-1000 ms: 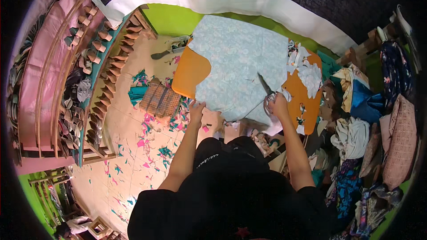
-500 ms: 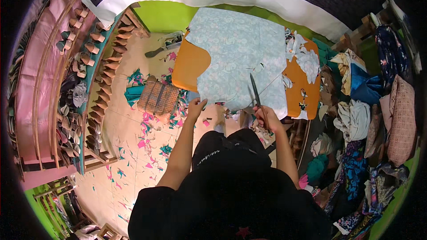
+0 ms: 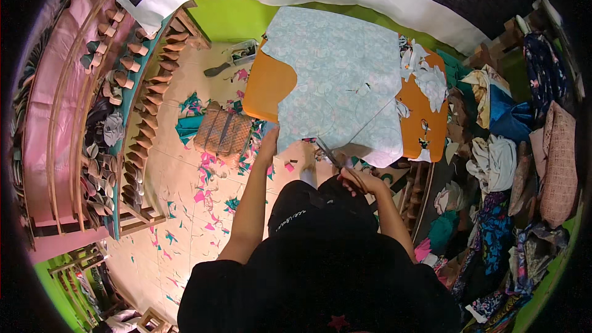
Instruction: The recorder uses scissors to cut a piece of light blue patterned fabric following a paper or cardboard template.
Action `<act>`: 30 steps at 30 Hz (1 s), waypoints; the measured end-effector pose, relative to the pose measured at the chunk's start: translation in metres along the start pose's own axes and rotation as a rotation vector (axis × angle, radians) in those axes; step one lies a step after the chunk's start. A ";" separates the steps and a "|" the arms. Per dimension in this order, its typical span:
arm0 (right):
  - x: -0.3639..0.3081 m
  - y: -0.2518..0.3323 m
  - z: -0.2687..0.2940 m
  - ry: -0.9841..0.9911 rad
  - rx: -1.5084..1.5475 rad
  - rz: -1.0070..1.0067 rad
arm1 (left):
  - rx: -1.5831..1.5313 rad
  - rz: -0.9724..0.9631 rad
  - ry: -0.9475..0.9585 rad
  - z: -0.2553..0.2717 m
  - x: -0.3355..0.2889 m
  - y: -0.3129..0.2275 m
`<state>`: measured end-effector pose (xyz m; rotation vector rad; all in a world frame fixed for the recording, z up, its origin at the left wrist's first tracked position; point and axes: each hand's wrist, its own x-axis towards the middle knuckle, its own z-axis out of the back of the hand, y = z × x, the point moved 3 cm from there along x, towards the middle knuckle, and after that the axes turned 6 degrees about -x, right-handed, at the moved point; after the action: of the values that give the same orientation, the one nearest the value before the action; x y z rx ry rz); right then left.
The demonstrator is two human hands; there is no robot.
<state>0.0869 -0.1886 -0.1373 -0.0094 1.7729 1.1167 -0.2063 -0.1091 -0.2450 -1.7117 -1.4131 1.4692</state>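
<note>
A large light blue patterned fabric (image 3: 339, 74) lies spread over an orange table (image 3: 262, 89), its near edge hanging toward me. My left hand (image 3: 269, 142) is at the fabric's near left corner; its fingers look closed on the edge, partly hidden from view. In my right hand (image 3: 361, 181) is a pair of long metal scissors (image 3: 333, 158), the fingers wrapped round the handles. Their blades point away and to the left, with the tips beside the fabric's near edge. A small dark cluster of scraps (image 3: 359, 89) rests on the cloth.
White patterned offcuts (image 3: 427, 83) lie on the table's right side. A brown woven basket (image 3: 223, 132) stands on the floor among pink and green scraps (image 3: 209, 197). Shoe racks (image 3: 115, 148) line the left; heaped clothes and fabrics (image 3: 493, 166) fill the right.
My right hand has drawn nearer to me, and the scissors have swung left, down to the fabric's near edge. My left hand has moved up to the cloth's left corner.
</note>
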 end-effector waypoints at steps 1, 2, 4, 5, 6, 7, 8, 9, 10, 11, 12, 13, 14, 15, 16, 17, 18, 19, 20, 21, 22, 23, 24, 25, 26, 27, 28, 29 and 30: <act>-0.005 0.009 -0.002 0.003 -0.040 -0.022 | 0.150 0.006 0.052 -0.004 0.000 -0.006; -0.008 0.013 -0.002 0.003 -0.077 -0.042 | 0.155 0.009 0.060 -0.013 -0.002 -0.014; -0.003 0.005 -0.003 0.003 -0.086 -0.027 | 0.337 -0.048 0.020 -0.026 -0.007 -0.030; -0.001 0.002 -0.003 0.007 -0.101 -0.012 | 0.340 -0.050 0.023 -0.029 -0.005 -0.032; 0.001 -0.001 -0.002 0.003 -0.098 -0.010 | 0.364 -0.018 -0.007 -0.031 -0.001 -0.035; 0.002 -0.001 -0.003 -0.016 -0.116 -0.004 | 0.388 0.013 -0.044 -0.030 0.002 -0.036; 0.002 0.000 -0.003 -0.028 -0.143 0.004 | 0.387 0.007 -0.055 -0.023 0.007 -0.030; 0.004 -0.002 -0.003 -0.021 -0.151 0.011 | 0.458 -0.052 -0.050 -0.018 0.011 -0.025; 0.005 -0.003 -0.001 -0.018 -0.179 0.035 | 0.533 -0.108 -0.032 -0.022 0.015 -0.026; 0.005 -0.004 0.001 -0.015 -0.208 0.060 | 0.534 -0.113 -0.029 -0.026 0.017 -0.024; 0.005 -0.005 0.004 -0.019 -0.208 0.064 | 0.630 -0.089 -0.066 -0.028 0.017 -0.021; 0.001 0.003 0.005 -0.054 -0.316 0.107 | 0.727 -0.062 -0.098 -0.030 0.018 -0.018; -0.005 0.012 0.004 -0.084 -0.430 0.152 | 0.726 -0.067 -0.098 -0.029 0.019 -0.014; -0.011 0.021 0.003 -0.079 -0.489 0.170 | 0.662 -0.074 -0.119 -0.026 0.020 -0.011; -0.010 0.017 0.003 -0.082 -0.494 0.174 | 0.594 -0.083 -0.142 -0.022 0.021 -0.006; -0.006 0.012 0.002 -0.095 -0.535 0.202 | 0.547 -0.085 -0.145 -0.017 0.023 -0.003; -0.002 0.007 0.000 -0.106 -0.577 0.231 | 0.543 -0.093 -0.149 -0.012 0.024 0.001; 0.001 0.001 0.001 -0.079 -0.571 0.170 | 0.490 -0.040 -0.098 -0.019 0.023 0.000; 0.002 -0.004 0.001 -0.090 -0.563 0.167 | 0.439 0.014 -0.046 -0.027 0.019 -0.003; 0.004 -0.008 0.001 -0.087 -0.498 0.160 | 0.482 -0.036 -0.021 -0.035 0.016 -0.010; 0.005 -0.005 -0.003 -0.074 -0.443 0.160 | 0.483 -0.041 -0.022 -0.031 0.015 -0.011; 0.007 -0.002 -0.008 -0.077 -0.442 0.165 | 0.501 -0.054 0.000 -0.027 0.014 -0.012; 0.008 -0.001 -0.013 -0.094 -0.472 0.126 | 0.520 -0.068 0.024 -0.022 0.013 -0.013; 0.010 -0.002 -0.014 -0.130 -0.481 0.078 | 0.547 -0.035 0.068 -0.038 0.005 -0.026; 0.015 -0.001 -0.019 -0.143 -0.468 0.083 | 0.559 -0.039 0.082 -0.039 0.004 -0.032; 0.023 -0.004 -0.024 -0.109 -0.401 0.084 | 0.582 0.048 0.125 -0.039 0.003 -0.034; 0.031 -0.003 -0.031 -0.072 -0.334 0.087 | 0.605 0.136 0.163 -0.036 0.002 -0.035; 0.039 -0.002 -0.039 -0.051 -0.258 0.117 | 0.460 0.120 0.231 -0.038 0.000 -0.035; 0.046 -0.003 -0.050 -0.062 -0.240 0.122 | 0.476 0.122 0.245 -0.036 0.001 -0.038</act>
<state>0.0289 -0.2033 -0.1695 -0.0122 1.5933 1.3984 -0.1885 -0.0854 -0.2022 -1.6187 -0.7673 1.4534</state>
